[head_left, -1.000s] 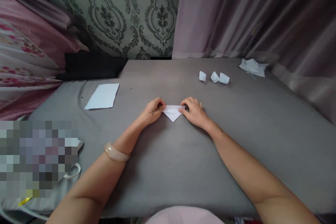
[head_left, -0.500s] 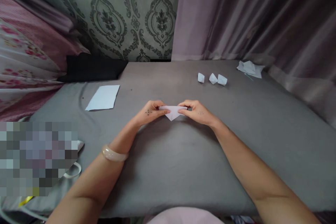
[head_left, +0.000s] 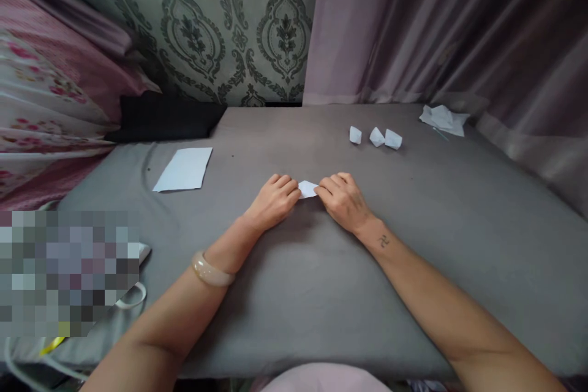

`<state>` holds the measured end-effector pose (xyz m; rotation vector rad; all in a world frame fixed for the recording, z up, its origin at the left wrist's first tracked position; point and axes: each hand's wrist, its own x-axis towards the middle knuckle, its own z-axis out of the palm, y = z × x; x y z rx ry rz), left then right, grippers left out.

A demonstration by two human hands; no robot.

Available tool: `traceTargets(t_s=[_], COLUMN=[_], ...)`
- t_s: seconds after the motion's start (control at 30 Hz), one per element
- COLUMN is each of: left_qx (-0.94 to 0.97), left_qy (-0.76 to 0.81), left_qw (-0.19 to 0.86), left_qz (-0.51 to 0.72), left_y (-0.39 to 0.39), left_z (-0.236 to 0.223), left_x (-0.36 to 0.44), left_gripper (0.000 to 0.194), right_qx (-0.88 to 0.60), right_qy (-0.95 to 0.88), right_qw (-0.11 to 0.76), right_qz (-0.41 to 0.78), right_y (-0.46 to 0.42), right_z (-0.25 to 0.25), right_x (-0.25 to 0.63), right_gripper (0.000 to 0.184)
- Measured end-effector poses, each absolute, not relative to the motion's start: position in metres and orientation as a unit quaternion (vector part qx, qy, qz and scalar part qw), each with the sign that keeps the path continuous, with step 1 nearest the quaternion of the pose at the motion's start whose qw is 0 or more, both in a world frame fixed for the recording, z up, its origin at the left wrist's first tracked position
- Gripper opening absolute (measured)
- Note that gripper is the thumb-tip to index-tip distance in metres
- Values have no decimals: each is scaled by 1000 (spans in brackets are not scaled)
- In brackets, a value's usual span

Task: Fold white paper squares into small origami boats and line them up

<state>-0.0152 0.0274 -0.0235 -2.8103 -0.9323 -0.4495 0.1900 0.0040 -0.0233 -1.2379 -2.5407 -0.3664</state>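
Between my two hands is a small piece of folded white paper (head_left: 307, 189), held above the middle of the grey cloth surface. My left hand (head_left: 277, 199) grips its left end, fingers curled over it and knuckles up. On the other side my right hand (head_left: 342, 197) pinches the right end in the same way. Only the middle of the paper shows, with a blunt point at its top; both ends are hidden under my fingers. A pale bangle (head_left: 212, 271) circles my left wrist.
A stack of white paper (head_left: 184, 169) lies at the left. Several small folded paper pieces (head_left: 377, 137) sit at the back right, with crumpled white paper (head_left: 443, 119) farther right. Black cloth (head_left: 169, 117) is at the back left. A pixelated area covers the near left, beside a white cable (head_left: 133, 297).
Both hands have rolled over, so their knuckles now face up. The folded paper has turned with them: its point faced me before and now faces away. The view has shifted slightly.
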Motion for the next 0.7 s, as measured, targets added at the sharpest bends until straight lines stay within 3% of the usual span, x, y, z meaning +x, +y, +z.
traceTargets(t_s=[0.23, 0.57, 0.7], left_qx=[-935, -814, -771], left_qy=[-341, -494, -529], left_qw=[21, -211, -272], left_qz=[-92, -219, -229], left_y=[15, 24, 27], left_z=[-25, -33, -32], left_x=[-13, -24, -25], left_gripper=[32, 17, 19], right_qx=[-464, -576, -578], right_qy=[-876, -749, -718], right_qw=[110, 240, 262], right_qz=[-67, 221, 287], right_y=[-7, 5, 14], right_z=[-26, -30, -34], right_x=[190, 205, 211], right_gripper=[28, 14, 15])
